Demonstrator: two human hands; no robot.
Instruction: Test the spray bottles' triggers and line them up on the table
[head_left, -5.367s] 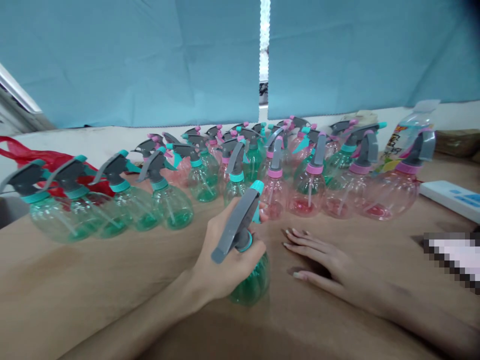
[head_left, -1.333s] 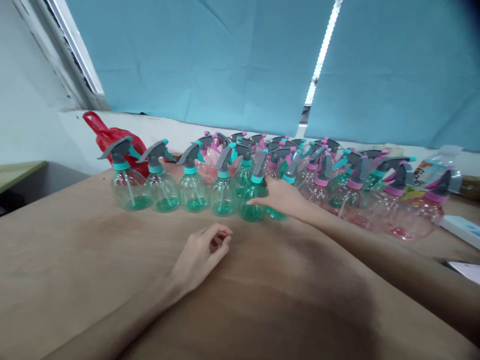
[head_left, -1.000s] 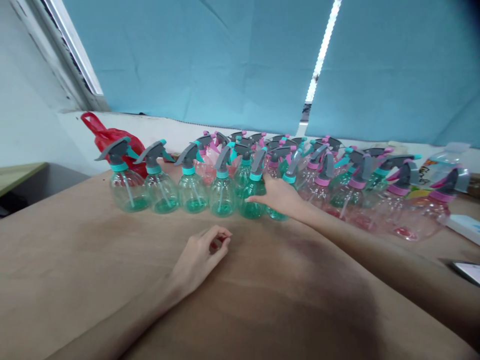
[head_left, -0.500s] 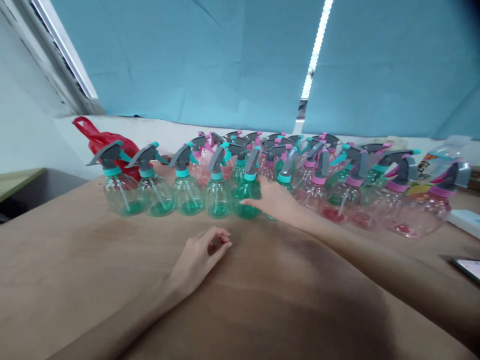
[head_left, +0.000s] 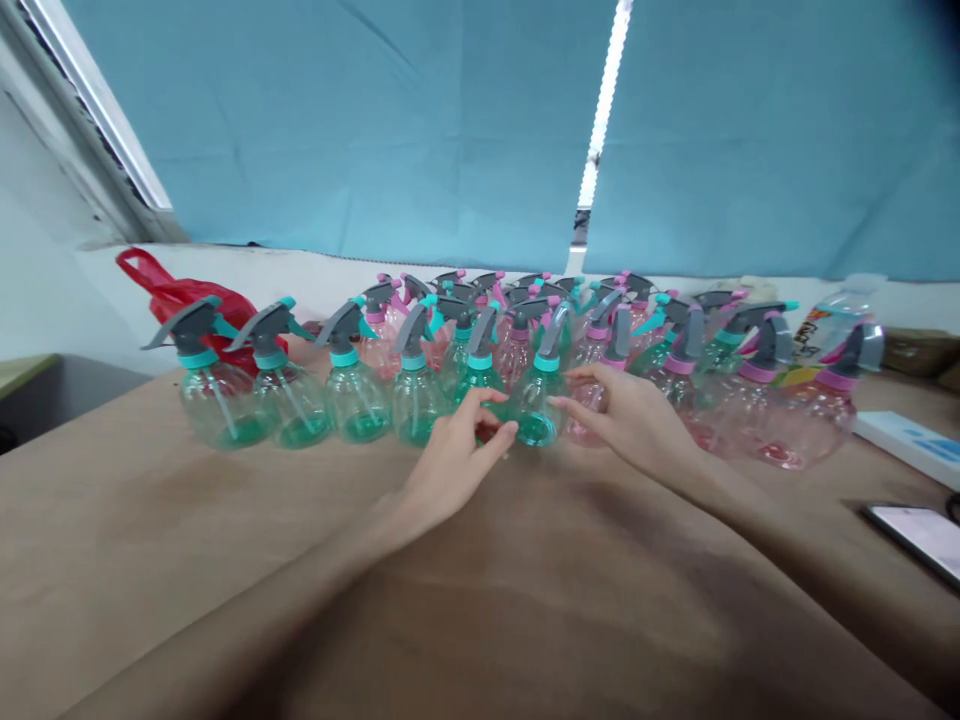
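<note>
Spray bottles with grey trigger heads stand upright in a front row on the table. My left hand [head_left: 459, 448] is low in front of a green spray bottle [head_left: 480, 378] with a turquoise collar. Its thumb and fingers are apart, holding nothing. My right hand [head_left: 637, 412] is at the right side of another green spray bottle [head_left: 537, 408], thumb and forefinger spread near its body. Whether these fingertips touch the bottle I cannot tell. Behind my right hand, a pink spray bottle [head_left: 589, 425] is partly hidden.
More green bottles [head_left: 360, 405] continue leftward, pink ones [head_left: 799, 425] rightward, with several behind. A red plastic bag [head_left: 187, 295] lies at the back left. A labelled clear bottle [head_left: 832, 315], a white box [head_left: 911, 445] and a phone [head_left: 919, 540] are on the right.
My right hand has left the green bottle it was touching and moved right, to its neighbour's side. My left hand has moved forward and right towards the bottles. The view has shifted slightly.
</note>
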